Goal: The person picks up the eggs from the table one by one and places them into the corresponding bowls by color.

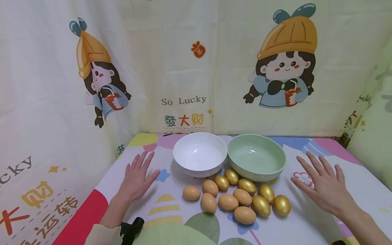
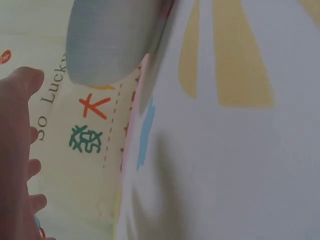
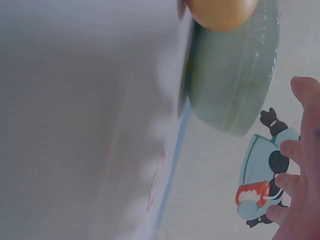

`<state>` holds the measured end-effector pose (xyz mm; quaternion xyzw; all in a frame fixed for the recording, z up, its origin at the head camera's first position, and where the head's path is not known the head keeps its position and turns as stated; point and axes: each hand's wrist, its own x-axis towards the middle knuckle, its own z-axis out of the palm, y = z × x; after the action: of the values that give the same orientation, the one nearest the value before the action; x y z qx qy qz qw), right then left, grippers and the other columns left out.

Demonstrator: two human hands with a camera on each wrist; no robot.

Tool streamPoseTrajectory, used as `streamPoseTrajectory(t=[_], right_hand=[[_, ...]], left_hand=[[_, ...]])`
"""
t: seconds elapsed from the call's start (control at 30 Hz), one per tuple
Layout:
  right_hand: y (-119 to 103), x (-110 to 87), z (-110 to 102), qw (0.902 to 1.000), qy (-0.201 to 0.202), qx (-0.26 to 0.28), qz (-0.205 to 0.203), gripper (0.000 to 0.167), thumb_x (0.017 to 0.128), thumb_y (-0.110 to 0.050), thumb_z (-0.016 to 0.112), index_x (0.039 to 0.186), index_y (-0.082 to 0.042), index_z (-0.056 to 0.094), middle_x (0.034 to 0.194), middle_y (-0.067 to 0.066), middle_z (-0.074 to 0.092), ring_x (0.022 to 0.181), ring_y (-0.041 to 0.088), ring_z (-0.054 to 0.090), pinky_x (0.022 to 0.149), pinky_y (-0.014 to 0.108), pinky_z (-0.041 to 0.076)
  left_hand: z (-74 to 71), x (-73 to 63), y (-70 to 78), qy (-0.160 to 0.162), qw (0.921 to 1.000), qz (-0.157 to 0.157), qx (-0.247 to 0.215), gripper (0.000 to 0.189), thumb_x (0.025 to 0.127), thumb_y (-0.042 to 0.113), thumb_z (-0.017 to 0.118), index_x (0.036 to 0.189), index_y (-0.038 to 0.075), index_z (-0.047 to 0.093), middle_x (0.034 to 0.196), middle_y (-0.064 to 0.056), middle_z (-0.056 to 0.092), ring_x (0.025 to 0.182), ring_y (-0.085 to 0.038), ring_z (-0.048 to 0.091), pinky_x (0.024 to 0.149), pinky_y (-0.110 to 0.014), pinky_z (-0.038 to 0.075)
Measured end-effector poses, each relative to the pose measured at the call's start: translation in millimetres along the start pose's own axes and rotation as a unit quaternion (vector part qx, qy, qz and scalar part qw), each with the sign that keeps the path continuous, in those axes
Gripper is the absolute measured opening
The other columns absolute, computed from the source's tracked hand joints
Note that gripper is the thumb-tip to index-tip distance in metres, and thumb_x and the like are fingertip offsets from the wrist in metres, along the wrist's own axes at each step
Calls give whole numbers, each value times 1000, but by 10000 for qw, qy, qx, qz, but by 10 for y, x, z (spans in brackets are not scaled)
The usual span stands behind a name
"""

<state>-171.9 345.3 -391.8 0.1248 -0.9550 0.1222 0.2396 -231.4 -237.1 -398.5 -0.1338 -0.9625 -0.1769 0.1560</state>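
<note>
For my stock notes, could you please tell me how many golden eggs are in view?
6 golden eggs: two nearest the gap between white bowl and green bowl, one just right of them, three farther right.

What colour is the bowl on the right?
The right bowl is pale green, clearest in the head view.

A person's left hand (image 1: 136, 182) and right hand (image 1: 328, 187) are held well apart, backs showing, fingers (image 1: 148, 161) straight, spread and pointing forward. Each thumb (image 1: 153, 177) juts inward from its fingers, toward the opposite hand. Behind the fingers, both forearms (image 1: 362, 221) slant outward, a sleeve (image 1: 102, 235) covering part of the left.
</note>
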Motion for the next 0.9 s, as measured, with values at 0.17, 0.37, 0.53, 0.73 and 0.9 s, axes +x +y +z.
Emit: streamPoseTrajectory(t=[0.17,0.37,0.53,0.73,0.9], right_hand=[[-69,25,15,9998,111,139,-98,81,95,-43,67,160,-17,29,166,16,17,147,49,13,113,67,-12],[-113,92,4,9984,386,199,-368,79,92,-41,71,157,-14,35,160,19,29,144,47,21,116,65,-1],[-150,100,5,9963,566,378,-521,79,90,-39,74,156,-15,39,155,18,36,140,46,27,118,61,4],[-222,117,-17,9919,832,584,-768,77,86,-35,78,153,-15,45,149,19,43,135,45,35,118,56,13],[-314,129,-51,9913,745,774,-767,78,84,-29,80,153,-15,45,151,17,41,134,47,35,119,55,13]], left_hand=[[96,94,38,146,9996,130,-210,74,102,45,52,161,11,24,164,-18,20,148,-45,15,113,-70,15],[175,231,101,211,9957,220,-873,71,104,40,50,162,11,20,165,-14,17,149,-38,18,116,-62,21],[230,326,168,115,9893,3,-1452,71,105,43,47,163,14,18,167,-13,14,150,-37,15,115,-64,20],[316,433,216,221,9825,54,-1849,68,106,40,46,162,13,19,166,-14,16,151,-36,14,117,-63,16],[362,501,275,215,9733,44,-2283,66,107,38,45,162,12,20,166,-13,17,152,-33,12,119,-60,13]])
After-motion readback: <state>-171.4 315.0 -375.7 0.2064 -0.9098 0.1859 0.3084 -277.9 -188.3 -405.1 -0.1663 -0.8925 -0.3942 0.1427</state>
